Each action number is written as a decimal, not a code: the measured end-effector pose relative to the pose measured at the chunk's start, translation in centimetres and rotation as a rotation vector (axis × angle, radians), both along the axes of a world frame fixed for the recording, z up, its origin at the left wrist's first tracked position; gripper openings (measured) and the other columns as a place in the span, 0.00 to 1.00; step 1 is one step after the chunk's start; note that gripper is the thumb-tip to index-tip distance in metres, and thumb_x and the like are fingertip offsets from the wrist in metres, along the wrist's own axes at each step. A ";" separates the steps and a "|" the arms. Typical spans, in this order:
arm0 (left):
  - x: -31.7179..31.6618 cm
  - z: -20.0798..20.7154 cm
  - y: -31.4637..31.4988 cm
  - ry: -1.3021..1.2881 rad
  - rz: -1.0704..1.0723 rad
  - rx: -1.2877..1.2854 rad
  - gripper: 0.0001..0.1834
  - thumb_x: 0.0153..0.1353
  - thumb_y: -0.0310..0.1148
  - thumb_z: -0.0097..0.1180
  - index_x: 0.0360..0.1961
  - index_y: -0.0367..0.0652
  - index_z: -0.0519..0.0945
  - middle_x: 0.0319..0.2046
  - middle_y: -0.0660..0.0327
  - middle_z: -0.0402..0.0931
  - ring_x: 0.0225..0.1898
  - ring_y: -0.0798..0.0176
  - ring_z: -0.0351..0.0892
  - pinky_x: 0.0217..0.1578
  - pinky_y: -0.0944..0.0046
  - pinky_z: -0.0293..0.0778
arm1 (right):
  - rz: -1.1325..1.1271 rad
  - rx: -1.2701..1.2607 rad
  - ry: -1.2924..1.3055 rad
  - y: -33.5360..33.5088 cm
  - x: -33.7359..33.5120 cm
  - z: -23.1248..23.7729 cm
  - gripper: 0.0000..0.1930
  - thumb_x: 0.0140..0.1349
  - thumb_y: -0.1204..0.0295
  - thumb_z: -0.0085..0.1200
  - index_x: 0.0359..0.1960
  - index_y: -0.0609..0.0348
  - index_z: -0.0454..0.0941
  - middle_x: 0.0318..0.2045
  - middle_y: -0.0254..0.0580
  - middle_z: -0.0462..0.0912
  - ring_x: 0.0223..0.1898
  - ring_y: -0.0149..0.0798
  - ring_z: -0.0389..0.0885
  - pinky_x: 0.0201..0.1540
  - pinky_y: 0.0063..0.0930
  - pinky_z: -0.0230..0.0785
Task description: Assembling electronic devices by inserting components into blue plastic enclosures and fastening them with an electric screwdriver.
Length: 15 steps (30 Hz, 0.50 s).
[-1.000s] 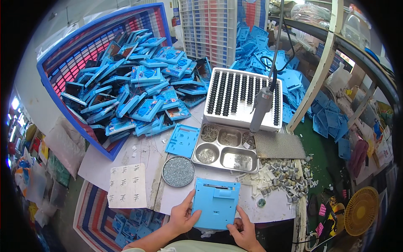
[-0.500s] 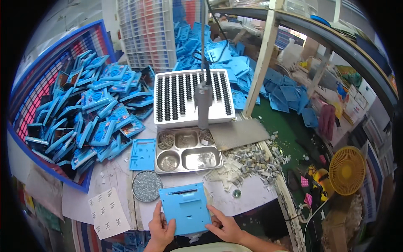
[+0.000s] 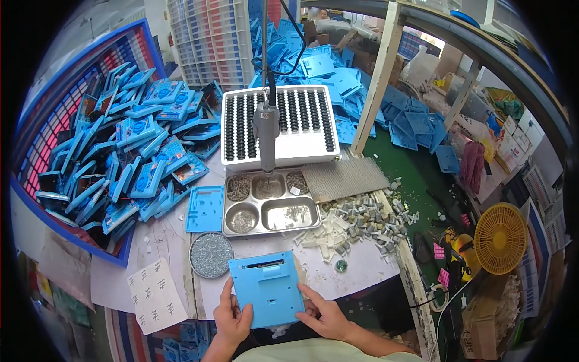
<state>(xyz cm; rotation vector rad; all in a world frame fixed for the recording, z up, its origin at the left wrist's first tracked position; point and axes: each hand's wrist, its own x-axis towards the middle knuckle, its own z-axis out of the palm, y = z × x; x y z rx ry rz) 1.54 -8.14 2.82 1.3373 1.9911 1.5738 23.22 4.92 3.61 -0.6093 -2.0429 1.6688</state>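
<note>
A flat blue plastic casing (image 3: 268,292) with a long slot near its far edge and small holes is held between my two hands at the table's near edge. My left hand (image 3: 233,317) grips its left side, thumb on top. My right hand (image 3: 322,311) grips the right side, fingers along the edge. Just beyond are a round tin of small grey screws (image 3: 211,257) and a steel compartment tray (image 3: 274,228) with small metal parts. Over that tray hangs a grey electric screwdriver (image 3: 265,136), cord running upward.
A blue-rimmed basket (image 3: 129,253) piled with blue casings stands left. Behind the steel tray sits a white box of black parts (image 3: 241,158). Small metal-and-white pieces (image 3: 362,226) lie heaped right, beside a mesh plate (image 3: 347,179). A paper sheet (image 3: 157,295) lies left; a shelf post (image 3: 377,78) rises right.
The hanging screwdriver has swung left across the white box. Both hands keep holding the casing, which sits slightly higher in view, as the whole scene has shifted a little.
</note>
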 end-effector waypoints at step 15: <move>-0.2 0.4 0.0 0.007 0.004 -0.014 0.38 0.57 0.28 0.58 0.68 0.26 0.60 0.17 0.67 0.68 0.16 0.79 0.59 0.18 0.76 0.55 | 0.006 0.002 0.012 0.1 -0.2 -0.4 0.38 0.65 0.74 0.59 0.74 0.57 0.52 0.22 0.32 0.66 0.22 0.25 0.65 0.29 0.20 0.64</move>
